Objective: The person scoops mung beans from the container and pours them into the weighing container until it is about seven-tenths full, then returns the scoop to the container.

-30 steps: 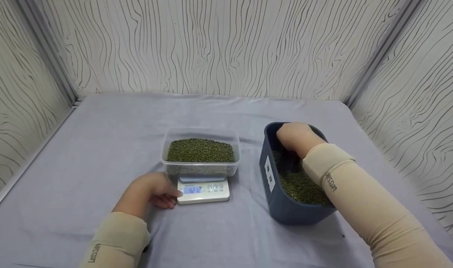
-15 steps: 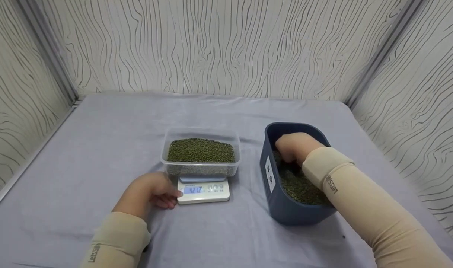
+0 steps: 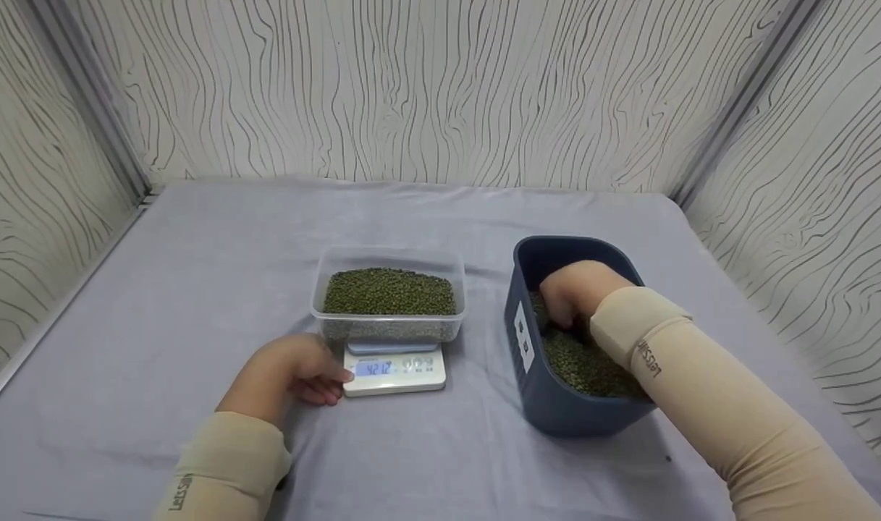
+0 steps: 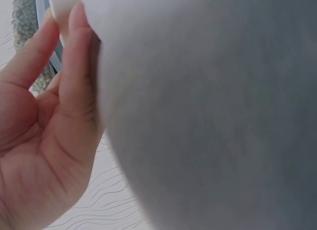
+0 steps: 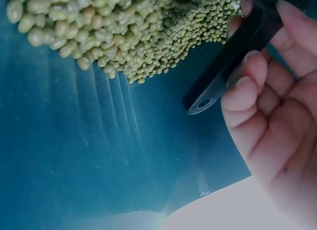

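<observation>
My left hand pinches the front left corner of a white kitchen scale, thumb on top beside the lit display, which looks to read 421.2. On the scale stands a clear plastic container partly filled with green mung beans. To the right, my right hand reaches down inside a dark blue bin of mung beans. In the right wrist view its fingers and thumb grip the black handle of a scoop, close by the beans. The scoop's head is hidden.
A grey-lilac cloth covers the table. Patterned panels stand behind it and at both sides. A white label is on the bin's left wall. One small dark speck lies right of the bin.
My right hand has come lower and nearer within the bin, and the dark scoop seen earlier is now mostly out of sight. The left hand, scale and container have stayed put.
</observation>
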The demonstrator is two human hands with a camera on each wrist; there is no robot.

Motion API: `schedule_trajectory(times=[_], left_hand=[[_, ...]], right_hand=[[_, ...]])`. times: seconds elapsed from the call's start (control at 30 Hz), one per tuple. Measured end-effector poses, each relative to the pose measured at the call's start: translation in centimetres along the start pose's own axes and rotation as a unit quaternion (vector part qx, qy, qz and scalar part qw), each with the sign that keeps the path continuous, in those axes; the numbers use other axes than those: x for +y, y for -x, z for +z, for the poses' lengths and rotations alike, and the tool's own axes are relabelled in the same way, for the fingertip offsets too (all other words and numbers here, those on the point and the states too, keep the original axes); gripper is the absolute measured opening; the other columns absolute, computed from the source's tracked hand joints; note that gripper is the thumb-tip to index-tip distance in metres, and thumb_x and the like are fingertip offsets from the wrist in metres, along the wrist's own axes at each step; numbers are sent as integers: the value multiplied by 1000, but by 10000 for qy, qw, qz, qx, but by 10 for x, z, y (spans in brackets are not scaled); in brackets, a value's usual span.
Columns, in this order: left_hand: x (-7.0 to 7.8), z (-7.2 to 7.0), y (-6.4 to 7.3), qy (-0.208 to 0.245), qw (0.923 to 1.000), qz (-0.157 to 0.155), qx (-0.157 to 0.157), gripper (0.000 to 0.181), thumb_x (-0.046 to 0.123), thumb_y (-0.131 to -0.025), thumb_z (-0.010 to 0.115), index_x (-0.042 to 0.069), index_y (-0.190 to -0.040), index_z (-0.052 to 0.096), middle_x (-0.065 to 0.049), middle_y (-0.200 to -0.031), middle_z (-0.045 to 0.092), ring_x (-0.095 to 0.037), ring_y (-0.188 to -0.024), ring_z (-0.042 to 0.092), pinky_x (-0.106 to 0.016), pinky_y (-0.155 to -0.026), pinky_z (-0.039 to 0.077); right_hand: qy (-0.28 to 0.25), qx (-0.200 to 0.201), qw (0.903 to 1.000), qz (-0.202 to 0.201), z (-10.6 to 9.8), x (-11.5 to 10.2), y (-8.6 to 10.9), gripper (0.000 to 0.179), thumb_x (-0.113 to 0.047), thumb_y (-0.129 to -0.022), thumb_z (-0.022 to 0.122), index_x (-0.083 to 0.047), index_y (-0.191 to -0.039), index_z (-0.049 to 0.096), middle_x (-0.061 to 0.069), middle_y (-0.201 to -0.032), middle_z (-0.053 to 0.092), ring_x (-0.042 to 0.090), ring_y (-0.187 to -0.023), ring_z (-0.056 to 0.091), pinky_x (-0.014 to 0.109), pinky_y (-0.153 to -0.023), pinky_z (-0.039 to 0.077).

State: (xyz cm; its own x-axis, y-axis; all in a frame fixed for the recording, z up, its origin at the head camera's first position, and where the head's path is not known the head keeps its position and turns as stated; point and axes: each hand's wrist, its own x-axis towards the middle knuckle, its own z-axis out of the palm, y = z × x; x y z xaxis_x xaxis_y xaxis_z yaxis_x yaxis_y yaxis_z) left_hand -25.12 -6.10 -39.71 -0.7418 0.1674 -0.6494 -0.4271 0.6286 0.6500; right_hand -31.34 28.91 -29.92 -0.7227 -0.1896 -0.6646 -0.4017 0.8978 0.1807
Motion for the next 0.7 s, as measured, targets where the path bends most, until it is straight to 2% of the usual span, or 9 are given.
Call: schedule_trajectory(times=[0.27,0.33,0.5,0.63,0.7], left_hand=[[0,0,0,34,10000,-44,8,18,15,-83,67,0,-76,65,-5,-65,63,-10,-56,61,-24,-58,54],[0,0,0,41,10000,-48,29,18,15,-83,67,0,-75,65,-5,-65,63,-10,-56,61,-24,-58,54],[-1,1,0,75,10000,-28,15,17,15,-83,67,0,-75,64,-5,-65,62,-10,-55,61,-24,-56,54],[-2,1,0,112,9999,4,19,17,14,-83,68,0,-75,64,-5,-64,62,-10,-55,60,-24,-56,53],[-2,1,0,131,9999,28,27,16,14,-83,68,0,-75,64,-6,-64,62,-11,-55,61,-24,-56,53]], right_hand=[[-503,-732,9959,195,1,0,1,27,-4,-76,56,-15,-53,50,-3,-47,39,12,-42,35,22,-40,28],[-613,-877,9938,288,2,1,2,29,-4,-77,54,-16,-51,49,-3,-46,38,11,-41,33,22,-40,26],[-677,-926,9928,355,0,6,6,33,-5,-78,55,-18,-49,45,-3,-47,38,11,-41,34,22,-41,26],[-512,-916,9944,131,-1,10,10,34,-6,-79,54,-19,-50,44,-4,-47,38,11,-42,34,22,-41,27],[-741,-1038,9918,-22,-1,13,10,32,-3,-80,51,-19,-53,44,-4,-48,37,10,-42,32,21,-41,26]])
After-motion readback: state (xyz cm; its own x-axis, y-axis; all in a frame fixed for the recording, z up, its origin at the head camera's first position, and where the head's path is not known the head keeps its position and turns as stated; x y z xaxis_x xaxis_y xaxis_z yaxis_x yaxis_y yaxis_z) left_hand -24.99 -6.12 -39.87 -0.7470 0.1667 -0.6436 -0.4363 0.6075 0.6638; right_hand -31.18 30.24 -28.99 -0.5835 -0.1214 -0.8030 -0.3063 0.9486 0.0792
